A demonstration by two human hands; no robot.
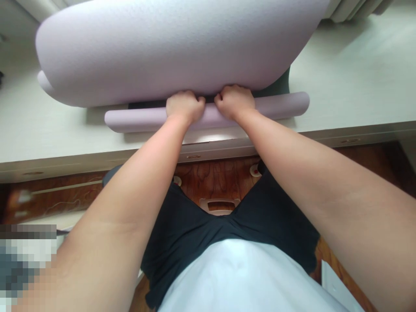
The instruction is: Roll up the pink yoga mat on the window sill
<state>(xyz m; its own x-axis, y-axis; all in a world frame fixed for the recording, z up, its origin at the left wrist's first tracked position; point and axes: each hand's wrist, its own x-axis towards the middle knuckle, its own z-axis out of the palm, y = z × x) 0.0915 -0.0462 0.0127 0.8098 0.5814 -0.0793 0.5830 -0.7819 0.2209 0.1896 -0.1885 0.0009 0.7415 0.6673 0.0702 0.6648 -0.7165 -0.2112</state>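
Note:
A lavender mat (169, 47) with a finely textured surface lies on the pale table, its broad part bulging up and curving over at the back. Along its front runs a narrow, rounded lavender fold (279, 105), close to the table's near edge. Dark grey-green material (277, 84) shows in the gap between the two. My left hand (184, 106) is closed over the fold, left of its middle. Just to the right, my right hand (235, 102) grips the same fold, knuckles up. The fingertips of both hands are hidden in the gap.
The pale table (357, 82) has drawer fronts with small handles (194, 156) along its near side. Pale curtains (351, 8) hang behind. My legs in dark shorts (182, 225) are under the edge, above a reddish wooden floor (211, 180).

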